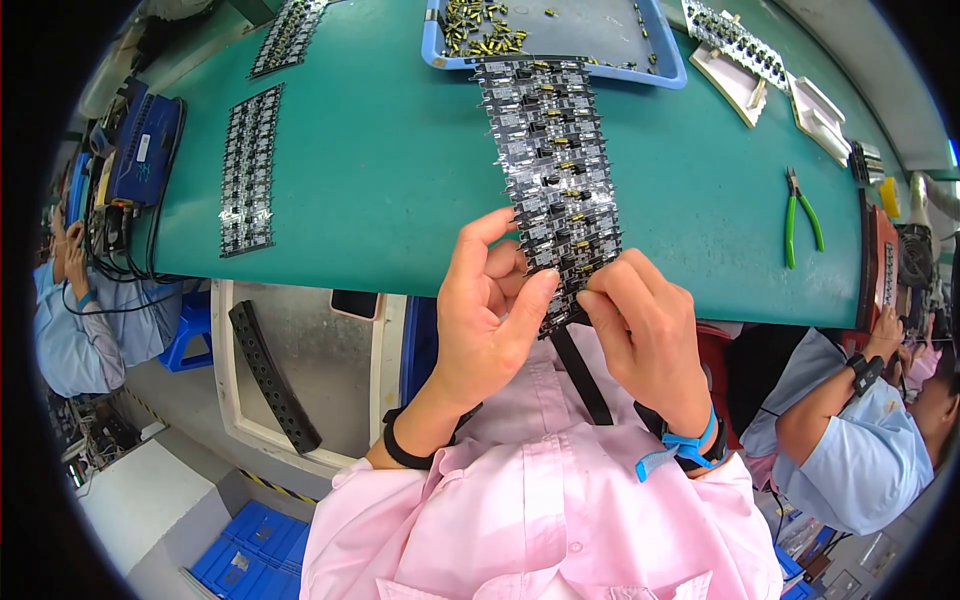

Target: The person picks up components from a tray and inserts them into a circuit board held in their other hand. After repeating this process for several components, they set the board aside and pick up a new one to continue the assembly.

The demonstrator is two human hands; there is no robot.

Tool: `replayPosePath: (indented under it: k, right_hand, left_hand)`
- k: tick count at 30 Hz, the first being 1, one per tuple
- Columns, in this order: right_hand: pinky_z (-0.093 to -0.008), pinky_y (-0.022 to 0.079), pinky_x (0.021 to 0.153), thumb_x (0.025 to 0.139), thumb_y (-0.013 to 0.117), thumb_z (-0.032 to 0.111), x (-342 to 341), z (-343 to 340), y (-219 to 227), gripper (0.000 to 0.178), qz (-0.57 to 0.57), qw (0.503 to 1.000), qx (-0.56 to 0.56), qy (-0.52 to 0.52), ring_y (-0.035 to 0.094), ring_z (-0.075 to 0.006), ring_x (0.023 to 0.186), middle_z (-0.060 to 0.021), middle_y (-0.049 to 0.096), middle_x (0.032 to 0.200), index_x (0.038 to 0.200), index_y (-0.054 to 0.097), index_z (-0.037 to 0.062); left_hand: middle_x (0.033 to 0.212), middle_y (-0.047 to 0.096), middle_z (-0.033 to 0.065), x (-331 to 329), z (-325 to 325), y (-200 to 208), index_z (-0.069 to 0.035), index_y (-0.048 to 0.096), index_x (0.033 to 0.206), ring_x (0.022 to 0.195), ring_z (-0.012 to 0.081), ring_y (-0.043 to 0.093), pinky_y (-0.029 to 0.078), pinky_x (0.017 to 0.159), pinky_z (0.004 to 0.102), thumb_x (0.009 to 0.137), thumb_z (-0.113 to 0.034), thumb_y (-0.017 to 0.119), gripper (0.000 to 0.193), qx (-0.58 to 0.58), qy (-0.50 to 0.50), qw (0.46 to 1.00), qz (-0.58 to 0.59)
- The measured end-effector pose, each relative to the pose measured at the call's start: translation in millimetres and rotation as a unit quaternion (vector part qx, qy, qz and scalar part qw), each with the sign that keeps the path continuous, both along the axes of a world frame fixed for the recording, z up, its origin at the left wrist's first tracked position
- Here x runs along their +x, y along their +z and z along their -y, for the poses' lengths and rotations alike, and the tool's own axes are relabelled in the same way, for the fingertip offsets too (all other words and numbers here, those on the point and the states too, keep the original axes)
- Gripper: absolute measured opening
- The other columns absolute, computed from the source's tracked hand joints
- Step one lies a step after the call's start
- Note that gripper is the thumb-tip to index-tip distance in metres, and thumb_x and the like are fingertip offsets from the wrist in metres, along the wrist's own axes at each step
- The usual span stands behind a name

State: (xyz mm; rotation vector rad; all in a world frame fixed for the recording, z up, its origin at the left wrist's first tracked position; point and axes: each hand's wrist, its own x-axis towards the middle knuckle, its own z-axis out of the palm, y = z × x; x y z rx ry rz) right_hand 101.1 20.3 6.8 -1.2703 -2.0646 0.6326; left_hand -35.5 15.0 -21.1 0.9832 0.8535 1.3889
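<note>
A long black panel of joined circuit boards (548,150), crowded with small silver, black and yellow parts, is raised in front of me; its far end overlaps the tray's near rim. My left hand (478,318) is closed on the panel's near left edge, thumb on the upper face and fingers underneath. At the near right corner, thumb and forefinger of my right hand (648,318) are pinched together against the panel. Whatever sits between those fingertips is hidden. Beyond the panel, a blue tray (432,38) holds many small yellow-and-black components (482,28).
On the green table (370,170) lie another board panel (248,170) at left and green-handled cutters (800,215) at right. A blue box with cables (145,150) stands far left. An open drawer (335,350) holds a black strip (272,380). Co-workers sit on both sides.
</note>
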Motion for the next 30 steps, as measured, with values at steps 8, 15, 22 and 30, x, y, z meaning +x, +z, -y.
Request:
replayPosePath:
  k: [8, 15, 22, 30]
  right_hand:
    - [-0.0275, 0.037, 0.046, 0.066, 0.059, 0.008, -6, -4, -4, 0.021, -0.009, 0.989, 0.086, -0.119, 0.047, -0.0207, 0.052, -0.0095, 0.047, 0.071, 0.079, 0.045, -0.0005]
    - [-0.0187, 0.039, 0.062, 0.071, 0.056, 0.005, -4, -1, -8, 0.024, -0.233, 0.927, -0.276, -0.099, 0.049, -0.0077, 0.070, -0.0045, 0.052, 0.080, 0.088, 0.042, -0.0025]
    - [-0.0198, 0.040, 0.066, 0.070, 0.055, 0.003, -7, -1, -6, 0.019, -0.363, 0.874, -0.306, -0.101, 0.049, -0.0073, 0.072, -0.0044, 0.053, 0.078, 0.085, 0.043, -0.0006]
    - [-0.0161, 0.034, 0.048, 0.074, 0.052, 0.007, -2, 2, 12, 0.017, -0.400, 0.841, -0.359, -0.067, 0.043, -0.0045, 0.050, -0.0017, 0.050, 0.066, 0.086, 0.044, -0.0008]
  left_hand:
    - [0.092, 0.051, 0.0137, -4, 1, 4, 0.002, 0.025, 0.110, 0.080, 0.0119, 0.051, 0.040, 0.066, 0.0197, 0.075, 0.004, 0.046, 0.040, 0.010, 0.022, 0.999, 0.030]
    - [0.093, 0.050, 0.0139, -6, 1, 2, 0.003, 0.026, 0.110, 0.081, 0.0120, 0.051, 0.041, 0.068, 0.0204, 0.075, 0.003, 0.046, 0.039, 0.029, 0.039, 0.999, 0.021]
    - [0.095, 0.050, 0.0141, -4, 0, 3, 0.003, 0.027, 0.110, 0.082, 0.0124, 0.051, 0.041, 0.070, 0.0210, 0.075, 0.003, 0.046, 0.039, 0.037, 0.047, 0.998, 0.035]
    - [0.094, 0.051, 0.0148, -14, 2, 15, 0.003, 0.029, 0.109, 0.083, 0.0136, 0.052, 0.042, 0.071, 0.0220, 0.075, 0.002, 0.046, 0.038, 0.007, 0.018, 0.999, 0.047]
